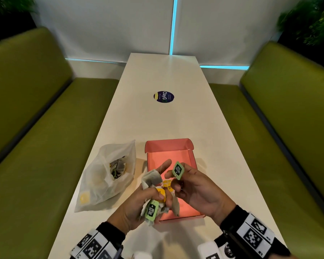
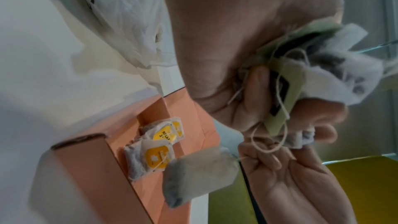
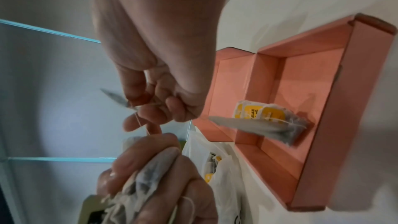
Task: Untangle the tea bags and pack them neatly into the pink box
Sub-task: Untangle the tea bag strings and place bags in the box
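The left hand (image 1: 138, 204) grips tangled tea bags (image 1: 151, 179) while the right hand (image 1: 196, 191) beside it pinches a green tag (image 1: 178, 170) above the pink box (image 1: 168, 146).

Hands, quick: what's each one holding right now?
Left hand: grips a tangled bunch of tea bags, strings and tags.
Right hand: pinches a green tag whose string runs to the bunch.

My head view looks forward and down the white table (image 1: 163, 75), hands near the bottom edge. Each wrist view sits close behind its own hand, tilted sideways. All three share the pink box (image 1: 168, 146) (image 2: 90, 176) (image 3: 344, 108); both wrist views catch the other hand.
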The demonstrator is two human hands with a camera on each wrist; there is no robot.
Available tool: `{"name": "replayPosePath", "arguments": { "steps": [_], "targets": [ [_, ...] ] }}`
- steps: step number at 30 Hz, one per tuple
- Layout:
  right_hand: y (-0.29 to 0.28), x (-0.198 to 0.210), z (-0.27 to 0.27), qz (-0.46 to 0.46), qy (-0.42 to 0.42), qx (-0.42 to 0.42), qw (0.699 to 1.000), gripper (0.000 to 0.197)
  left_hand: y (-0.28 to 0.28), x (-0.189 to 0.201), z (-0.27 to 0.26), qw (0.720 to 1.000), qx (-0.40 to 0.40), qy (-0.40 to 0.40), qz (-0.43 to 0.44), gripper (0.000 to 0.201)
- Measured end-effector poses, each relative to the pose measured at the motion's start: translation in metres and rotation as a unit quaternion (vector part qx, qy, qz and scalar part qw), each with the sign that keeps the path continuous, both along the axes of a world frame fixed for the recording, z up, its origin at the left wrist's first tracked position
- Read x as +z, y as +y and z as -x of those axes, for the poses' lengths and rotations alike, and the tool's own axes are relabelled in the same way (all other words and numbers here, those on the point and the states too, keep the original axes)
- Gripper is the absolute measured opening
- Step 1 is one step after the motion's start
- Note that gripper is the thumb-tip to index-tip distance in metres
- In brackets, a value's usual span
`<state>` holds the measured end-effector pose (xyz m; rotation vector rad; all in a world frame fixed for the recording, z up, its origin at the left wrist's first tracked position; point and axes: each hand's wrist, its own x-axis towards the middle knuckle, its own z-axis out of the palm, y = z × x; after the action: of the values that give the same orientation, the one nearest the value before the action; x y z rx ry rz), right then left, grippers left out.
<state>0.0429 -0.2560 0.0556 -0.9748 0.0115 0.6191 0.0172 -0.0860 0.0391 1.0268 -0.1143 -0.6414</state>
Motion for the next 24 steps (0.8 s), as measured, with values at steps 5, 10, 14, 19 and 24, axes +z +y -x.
{"name": "replayPosePath", "arguments": {
  "steps": [5, 10, 14, 19, 24],
  "targets": [
    [-0.003, 0.001, 0.001, 0.025, -0.026, 0.028, 0.999, 0.070, 0.000, 0.001, -0.002, 1.000, 0.014, 0.009, 0.013, 0.091],
    [-0.003, 0.002, 0.003, 0.202, -0.119, -0.001, 0.972, 0.045, 0.006, 0.004, -0.004, 0.999, 0.038, -0.019, 0.004, 0.086],
    [0.001, 0.005, 0.007, 0.265, -0.152, -0.027, 0.952, 0.029, 0.008, 0.010, -0.002, 0.999, 0.035, -0.026, 0.012, 0.068],
    [0.003, 0.004, 0.004, 0.246, -0.095, -0.109, 0.958, 0.023, 0.013, 0.008, -0.002, 0.998, 0.050, -0.029, 0.010, 0.081],
    [0.001, 0.007, 0.002, 0.246, -0.102, -0.148, 0.952, 0.026, 0.017, 0.012, -0.001, 0.997, 0.061, -0.046, -0.006, 0.079]
  ]
}}
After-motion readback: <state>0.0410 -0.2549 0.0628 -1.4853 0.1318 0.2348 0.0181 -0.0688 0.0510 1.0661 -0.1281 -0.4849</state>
